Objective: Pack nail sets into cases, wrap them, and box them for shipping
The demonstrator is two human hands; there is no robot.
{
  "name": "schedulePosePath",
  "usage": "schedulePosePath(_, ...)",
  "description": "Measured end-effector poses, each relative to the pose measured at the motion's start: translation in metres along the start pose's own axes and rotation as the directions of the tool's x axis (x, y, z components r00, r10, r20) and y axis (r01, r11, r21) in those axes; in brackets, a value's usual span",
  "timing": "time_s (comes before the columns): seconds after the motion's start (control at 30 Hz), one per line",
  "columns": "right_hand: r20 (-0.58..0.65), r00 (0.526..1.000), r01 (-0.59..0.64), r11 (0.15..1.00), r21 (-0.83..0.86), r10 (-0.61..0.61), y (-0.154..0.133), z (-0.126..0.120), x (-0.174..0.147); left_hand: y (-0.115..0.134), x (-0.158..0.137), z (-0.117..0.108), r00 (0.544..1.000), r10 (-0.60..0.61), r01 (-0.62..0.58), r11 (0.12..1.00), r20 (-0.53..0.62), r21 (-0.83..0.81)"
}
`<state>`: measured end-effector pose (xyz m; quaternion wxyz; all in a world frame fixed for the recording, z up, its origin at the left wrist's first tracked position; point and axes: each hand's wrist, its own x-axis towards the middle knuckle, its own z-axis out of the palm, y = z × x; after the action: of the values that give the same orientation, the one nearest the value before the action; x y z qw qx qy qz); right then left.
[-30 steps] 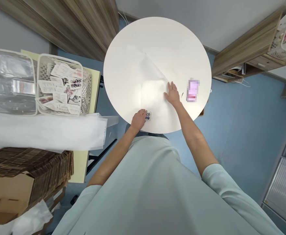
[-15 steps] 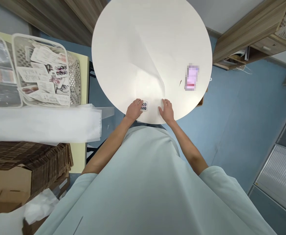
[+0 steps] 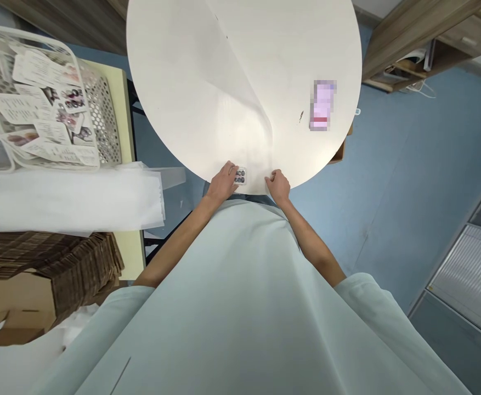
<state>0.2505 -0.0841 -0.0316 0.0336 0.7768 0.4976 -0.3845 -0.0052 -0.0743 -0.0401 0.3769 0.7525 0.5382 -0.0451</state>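
At the near edge of the round white table (image 3: 174, 99), my left hand (image 3: 222, 182) has its fingers closed on the left side of a small clear case (image 3: 240, 176). Several dark round pieces show inside this case. A short gap to the right, my right hand (image 3: 278, 186) rests at the table's edge with its fingers curled inward. What they hold, if anything, is too small to make out. A thin whitish sheet (image 3: 227, 71) lies on the table beyond my hands, its edge running down toward the right one.
A blurred-out pink phone-like object (image 3: 322, 105) lies on the right of the table. Left of it stands a yellow side table (image 3: 129, 258) with a white perforated basket (image 3: 107, 118) of printed cards, white sheets (image 3: 67, 197) and stacked flat cardboard (image 3: 81, 274). Wooden furniture (image 3: 392, 49) stands at right.
The fingers of my right hand were spread and now curl in. My left hand stays at the small case. The whole view has shifted slightly.
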Motion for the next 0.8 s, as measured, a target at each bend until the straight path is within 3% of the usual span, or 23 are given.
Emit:
schedulePosePath(0.23, 0.04, 0.999, 0.027, 0.999, -0.023, -0.026, -0.018, -0.014, -0.002, 0.0, 0.003, -0.003, 1.0, -0.012, 0.012, 0.999, 0.009, -0.044)
schedulePosePath(0.37, 0.074, 0.984, 0.161, 0.986, 0.032, -0.163, -0.035, -0.016, -0.012, 0.002, 0.002, -0.002, 1.0, -0.01, 0.01, 0.997, 0.002, -0.072)
schedulePosePath(0.53, 0.159, 0.933, 0.323, 0.946, 0.025, -0.323, -0.063, -0.004, -0.016, 0.005, -0.004, -0.004, 0.999, -0.009, 0.007, 0.998, -0.034, -0.062)
schedulePosePath(0.67, 0.237, 0.889, 0.405, 0.914, -0.011, -0.391, -0.083, 0.01, -0.012, 0.002, -0.015, -0.003, 0.984, -0.141, 0.121, 0.978, -0.113, -0.167)
schedulePosePath(0.8, 0.282, 0.865, 0.442, 0.896, -0.038, -0.414, -0.097, 0.025, -0.006, -0.003, -0.022, 0.001, 0.937, -0.323, 0.26, 0.897, -0.129, -0.357)
